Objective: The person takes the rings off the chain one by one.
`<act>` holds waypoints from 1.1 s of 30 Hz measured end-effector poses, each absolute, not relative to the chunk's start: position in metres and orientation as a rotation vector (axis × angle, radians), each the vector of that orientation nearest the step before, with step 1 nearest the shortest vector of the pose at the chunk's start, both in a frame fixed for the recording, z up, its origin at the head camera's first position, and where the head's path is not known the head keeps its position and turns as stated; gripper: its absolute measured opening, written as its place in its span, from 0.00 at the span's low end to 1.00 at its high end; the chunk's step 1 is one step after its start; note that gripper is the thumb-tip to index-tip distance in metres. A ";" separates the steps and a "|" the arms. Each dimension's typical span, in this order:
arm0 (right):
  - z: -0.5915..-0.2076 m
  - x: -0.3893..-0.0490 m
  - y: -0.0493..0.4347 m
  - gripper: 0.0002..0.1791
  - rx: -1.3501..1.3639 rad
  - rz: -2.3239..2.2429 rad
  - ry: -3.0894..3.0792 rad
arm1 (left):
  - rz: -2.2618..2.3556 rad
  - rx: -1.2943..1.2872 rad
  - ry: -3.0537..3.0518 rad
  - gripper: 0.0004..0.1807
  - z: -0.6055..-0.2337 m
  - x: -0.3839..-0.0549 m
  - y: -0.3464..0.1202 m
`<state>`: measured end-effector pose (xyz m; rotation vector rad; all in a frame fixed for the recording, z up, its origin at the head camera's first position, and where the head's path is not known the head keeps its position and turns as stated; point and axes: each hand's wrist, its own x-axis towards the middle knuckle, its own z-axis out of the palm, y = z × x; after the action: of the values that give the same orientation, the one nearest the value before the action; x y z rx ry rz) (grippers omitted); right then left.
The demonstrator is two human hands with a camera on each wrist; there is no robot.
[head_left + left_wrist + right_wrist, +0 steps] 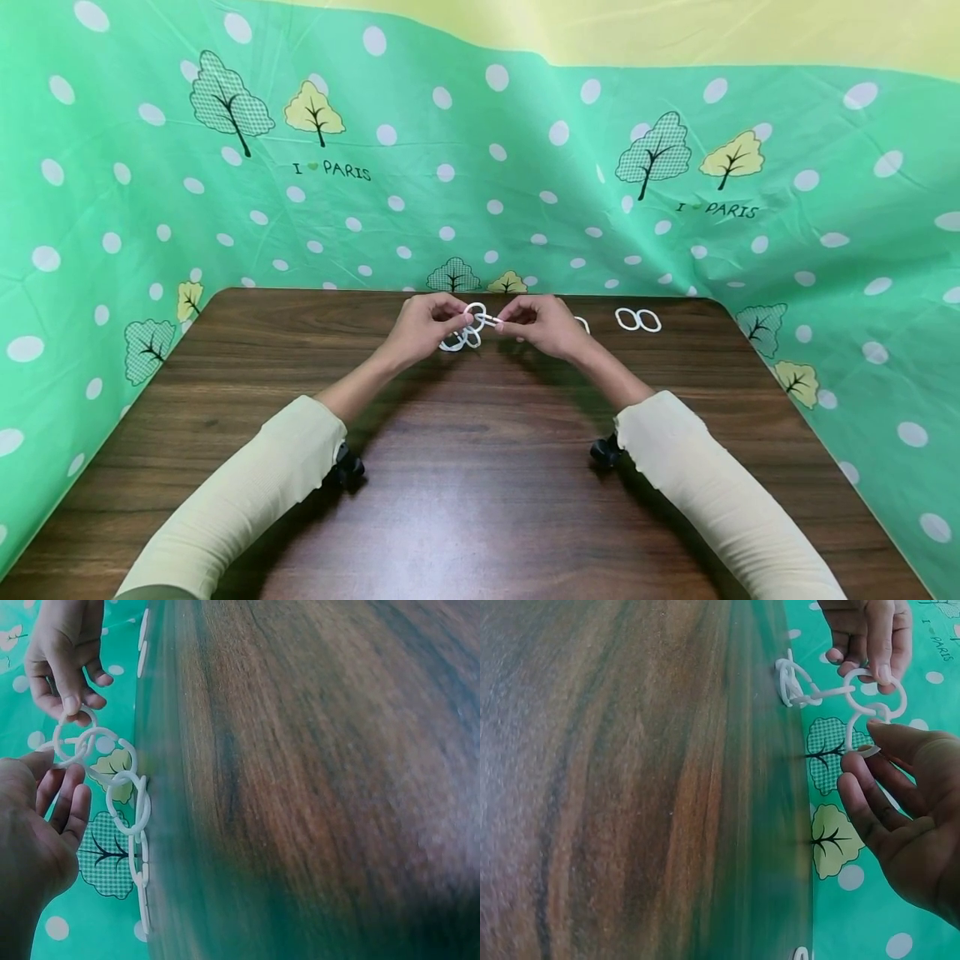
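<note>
Over the far part of the table, my left hand (429,327) pinches a white ring-shaped chain link (904,697) between thumb and finger. A second white link (850,735) passes through that ring, and my right hand (546,325) pinches it at its near end. From the left hand's link a short chain of several joined white links (129,825) trails down to the tabletop, bunched below the left fingers. In the right wrist view, the right hand's other fingers spread loosely below the link.
On the brown wooden table (465,467), two white links (637,319) lie side by side at the far right. Another link (586,325) shows partly behind the right hand. A green dotted curtain (495,175) hangs close behind the table's far edge.
</note>
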<state>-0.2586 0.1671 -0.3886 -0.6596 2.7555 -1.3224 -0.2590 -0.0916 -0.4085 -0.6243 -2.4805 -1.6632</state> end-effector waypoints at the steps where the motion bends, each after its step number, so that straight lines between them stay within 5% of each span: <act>1: -0.388 -0.258 0.166 0.06 -0.668 -1.304 2.768 | -1.660 -0.627 -2.479 0.08 -0.409 -0.259 -0.092; 33: -0.389 -0.257 0.146 0.09 -0.630 -1.067 3.008 | -1.647 -0.706 -2.503 0.10 -0.412 -0.258 -0.089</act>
<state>-0.2572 0.1465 -0.3891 -0.6300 3.0077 -1.0673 -0.2582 -0.0890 -0.4123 -0.7057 -2.5028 -1.6466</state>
